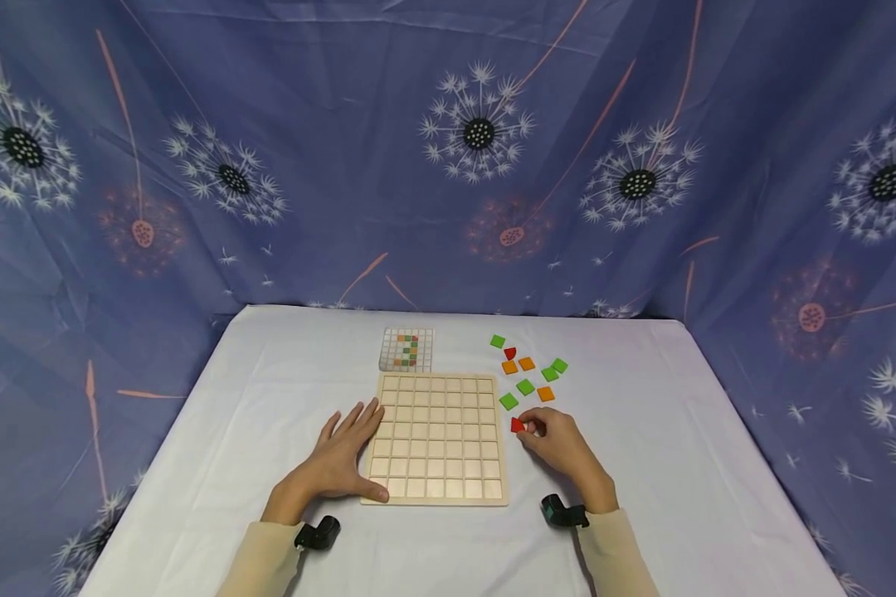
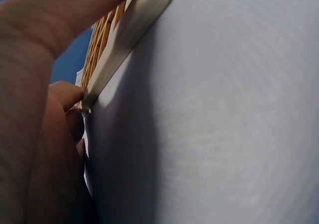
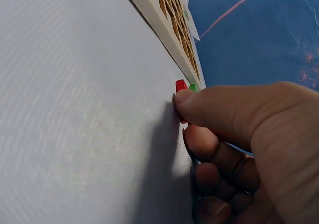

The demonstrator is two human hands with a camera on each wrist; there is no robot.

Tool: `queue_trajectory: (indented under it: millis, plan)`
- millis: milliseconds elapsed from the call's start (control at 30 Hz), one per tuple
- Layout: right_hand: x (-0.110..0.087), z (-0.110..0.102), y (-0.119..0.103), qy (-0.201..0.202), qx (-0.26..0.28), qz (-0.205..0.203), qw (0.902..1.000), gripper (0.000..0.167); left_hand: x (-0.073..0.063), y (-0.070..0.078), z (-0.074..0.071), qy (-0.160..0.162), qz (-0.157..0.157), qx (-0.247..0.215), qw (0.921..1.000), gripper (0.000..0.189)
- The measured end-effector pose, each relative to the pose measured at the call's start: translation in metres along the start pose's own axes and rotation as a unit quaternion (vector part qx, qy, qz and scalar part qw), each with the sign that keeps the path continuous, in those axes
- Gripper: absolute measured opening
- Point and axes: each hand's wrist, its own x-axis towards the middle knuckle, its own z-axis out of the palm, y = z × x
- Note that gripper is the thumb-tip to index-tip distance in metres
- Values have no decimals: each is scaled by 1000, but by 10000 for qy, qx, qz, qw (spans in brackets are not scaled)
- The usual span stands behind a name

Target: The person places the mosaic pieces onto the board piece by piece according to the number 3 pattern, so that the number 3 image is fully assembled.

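Note:
A wooden grid board [image 1: 442,441] with rows of square recesses lies flat on the white table. My left hand [image 1: 338,460] rests at its left side, fingers spread, with the thumb on the lower left corner; in the left wrist view the thumb and fingers touch the board's edge [image 2: 112,55]. To the right of the board, my right hand [image 1: 560,444] pinches a small red tile [image 1: 518,425] between thumb and fingers, close above the cloth. The right wrist view shows the thumb covering part of the red tile [image 3: 181,85].
Beyond the board's right side lie several loose green tiles [image 1: 525,387], several orange tiles [image 1: 545,394] and a red tile with a curved edge [image 1: 510,353]. Behind the board is a pattern card [image 1: 406,350] with a coloured grid. A blue dandelion curtain [image 1: 343,166] surrounds the table [image 1: 679,456].

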Motion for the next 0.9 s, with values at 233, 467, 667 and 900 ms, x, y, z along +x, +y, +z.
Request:
queue_trajectory:
  millis: [233, 467, 667, 900]
  plan:
    - [0, 3, -1, 32, 27, -21, 10000, 16, -1, 1, 0, 3, 53, 53, 10000, 141]
    - [2, 2, -3, 1, 7, 13, 10000, 14, -2, 1, -2, 19, 115, 10, 9999, 140]
    - [3, 0, -6, 87, -59, 14, 9999, 15, -2, 1, -4, 14, 153, 55, 9999, 139]
    - [5, -2, -7, 43, 47, 15, 10000, 15, -2, 3, -4, -48, 81, 18, 10000, 140]
